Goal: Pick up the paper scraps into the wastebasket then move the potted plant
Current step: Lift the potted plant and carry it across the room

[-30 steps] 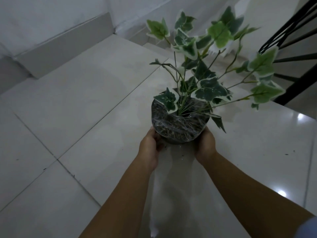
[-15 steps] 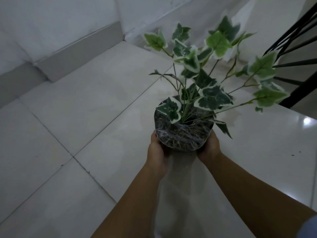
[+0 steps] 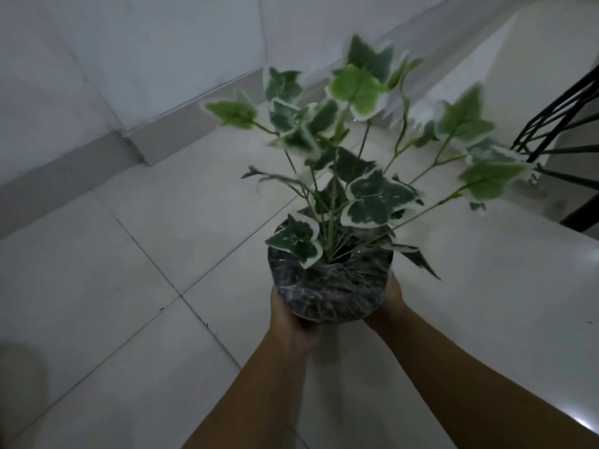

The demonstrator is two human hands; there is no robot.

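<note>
one potted plant (image 3: 330, 286), two hands (image 3: 291, 319)

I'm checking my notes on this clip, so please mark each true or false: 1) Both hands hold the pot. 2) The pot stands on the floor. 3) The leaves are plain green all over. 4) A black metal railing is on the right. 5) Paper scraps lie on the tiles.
1) True: the left hand and right hand each have a grip on a side of the dark round pot of the ivy plant.
2) False: it is held above the pale tiled floor.
3) False: the green leaves have white edges.
4) True: the black metal railing is at the right edge.
5) False: no scraps are visible.
</note>
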